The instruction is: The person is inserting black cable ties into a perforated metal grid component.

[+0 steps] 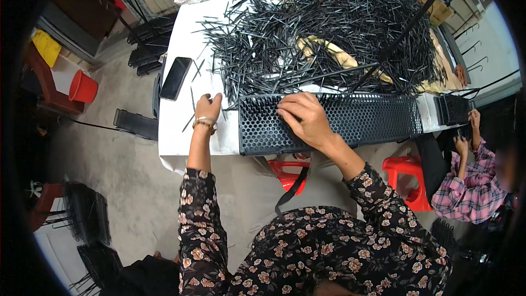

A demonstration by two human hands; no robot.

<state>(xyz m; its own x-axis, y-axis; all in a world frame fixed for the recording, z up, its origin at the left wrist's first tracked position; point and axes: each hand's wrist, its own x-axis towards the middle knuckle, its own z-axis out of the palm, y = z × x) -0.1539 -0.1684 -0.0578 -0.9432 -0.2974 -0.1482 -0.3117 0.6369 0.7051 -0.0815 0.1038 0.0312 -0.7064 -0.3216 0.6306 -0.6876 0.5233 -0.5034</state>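
A long black perforated rack (378,123) lies along the table's front edge, with rows of round holes. Thin black sticks stand in holes near its far left part. Over that part is my right hand (307,118), thumb and fingertips pinched together; whatever they hold is too small to make out. My left hand (207,112), with bracelets at the wrist, hovers by the white tabletop left of the rack, thumb and fingers apart. A few loose black sticks (193,98) lie beside it. Behind the rack spreads a big heap of similar sticks (350,27).
A dark phone (176,79) lies on the white table (183,140) at left. Red stools (408,181) stand below the front edge. At right, another person in a plaid sleeve (471,183) works at a black rack. A red bucket (84,86) is at far left.
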